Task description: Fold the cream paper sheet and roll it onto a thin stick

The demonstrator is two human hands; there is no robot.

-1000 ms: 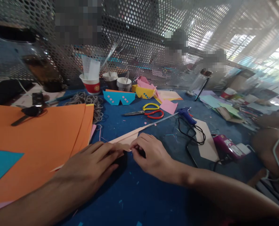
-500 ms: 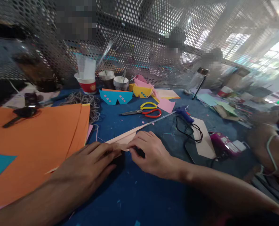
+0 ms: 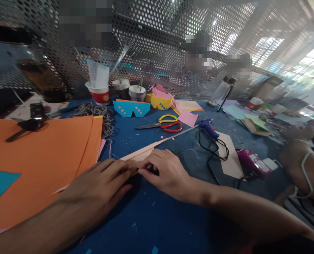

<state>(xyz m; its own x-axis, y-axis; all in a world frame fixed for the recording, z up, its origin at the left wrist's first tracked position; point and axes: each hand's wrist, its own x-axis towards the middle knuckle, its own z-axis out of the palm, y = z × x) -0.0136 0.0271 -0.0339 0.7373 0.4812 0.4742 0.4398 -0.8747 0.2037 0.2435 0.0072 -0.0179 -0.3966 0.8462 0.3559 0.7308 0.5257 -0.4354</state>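
A pale peach piece of paper (image 3: 142, 152), folded to a narrow shape, lies slantwise on the blue tabletop. My left hand (image 3: 101, 181) presses its near-left edge, fingers together. From the other side my right hand (image 3: 169, 173) pinches the same edge between thumb and fingers, its tips almost against the left fingertips. The pinched bit of paper is mostly hidden by the fingers. Just beyond the paper lie scissors (image 3: 159, 124) with one yellow and one red handle. A clear ruler-like strip (image 3: 183, 132) runs from the paper's far end towards a blue glue gun (image 3: 208, 127).
Orange sheets (image 3: 48, 148) cover the left side, with a dark watch-like object (image 3: 31, 121) on top. Blue (image 3: 131, 108) and yellow paper glasses (image 3: 160, 103) stand near the cups (image 3: 100, 93). A magenta device (image 3: 253, 162) sits at right, near another person's arm (image 3: 296, 158).
My right hand has shifted slightly left, bringing its pinch up to my left fingertips, and now covers the paper's near edge. My left hand stays nearly in place.
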